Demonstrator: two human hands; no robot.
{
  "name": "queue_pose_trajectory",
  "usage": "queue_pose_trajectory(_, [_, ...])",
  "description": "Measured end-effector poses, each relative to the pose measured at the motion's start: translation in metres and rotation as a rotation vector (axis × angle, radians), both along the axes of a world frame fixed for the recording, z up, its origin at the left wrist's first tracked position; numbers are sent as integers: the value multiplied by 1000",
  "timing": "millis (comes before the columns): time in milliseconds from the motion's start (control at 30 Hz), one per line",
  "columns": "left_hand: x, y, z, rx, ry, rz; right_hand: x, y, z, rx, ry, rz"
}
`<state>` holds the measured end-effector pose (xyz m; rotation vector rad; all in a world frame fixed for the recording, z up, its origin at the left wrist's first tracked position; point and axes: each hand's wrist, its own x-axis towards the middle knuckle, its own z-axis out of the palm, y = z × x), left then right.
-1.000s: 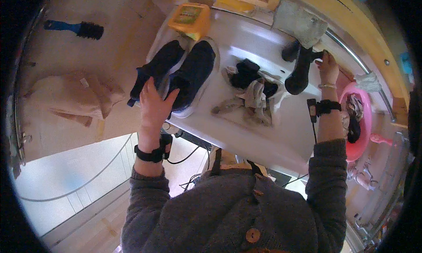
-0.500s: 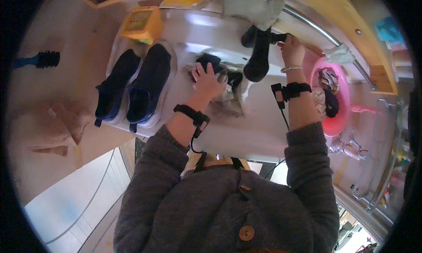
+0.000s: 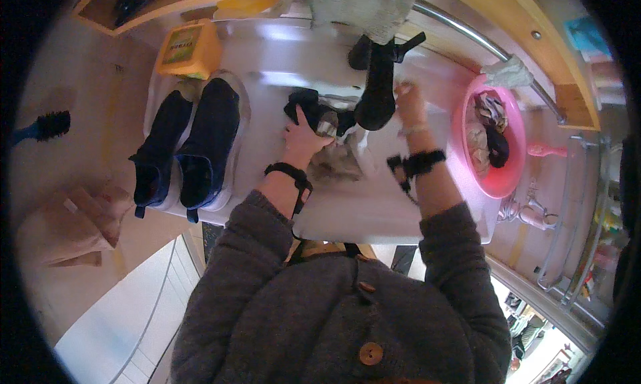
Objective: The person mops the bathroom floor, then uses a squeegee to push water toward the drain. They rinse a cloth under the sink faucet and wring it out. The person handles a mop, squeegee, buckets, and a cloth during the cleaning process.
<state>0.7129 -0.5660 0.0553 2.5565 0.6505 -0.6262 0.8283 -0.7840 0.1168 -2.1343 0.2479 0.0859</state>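
Observation:
In the white sink [image 3: 347,217], my left hand [image 3: 304,140] is closed over wet black cloth [image 3: 304,103], its index finger lying out along it. The kind of garment cannot be made out. Grey-looking folds or water [image 3: 330,167] show below the hand. The black faucet [image 3: 376,93] reaches over the sink from the far side, its lever [image 3: 410,47] pointing right. Just right of the spout, my right hand [image 3: 410,105] hangs apart from the lever. Its fingers are blurred, and nothing shows in them.
Two dark slip-on shoes [image 3: 210,140] stand at the left of the sink near an orange container [image 3: 190,49]. A pink basin [image 3: 461,133] with cloths is at the right. A pale cloth [image 3: 360,10] hangs from a metal rail [image 3: 461,31]. A blue-handled brush [image 3: 50,125] lies far left.
My right hand has left the faucet lever and come nearer, beside the spout. The lever now tilts up to the right. My left hand stays at the black cloth. The whole view has shifted slightly.

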Motion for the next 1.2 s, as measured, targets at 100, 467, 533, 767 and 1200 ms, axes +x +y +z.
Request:
queue_pose_trajectory(100, [-1, -8, -12, -305, 28, 21, -56, 31, -55, -327, -165, 438])
queue_pose_trajectory(467, [-13, 22, 11, -97, 118, -562, -105, 32, -45, -528, -185, 796])
queue_pose_trajectory(533, [-29, 2, 11, -51, 146, -734, -105, 41, -70, -661, -163, 882])
queue_pose_trajectory(767, [11, -8, 1, -235, -124, -300, -49, 51, -111, -419, -245, 799])
queue_pose_trajectory(1200, [4, 23, 15, -329, 189, -220, -60, 57, -85, 18, 204, 1121])
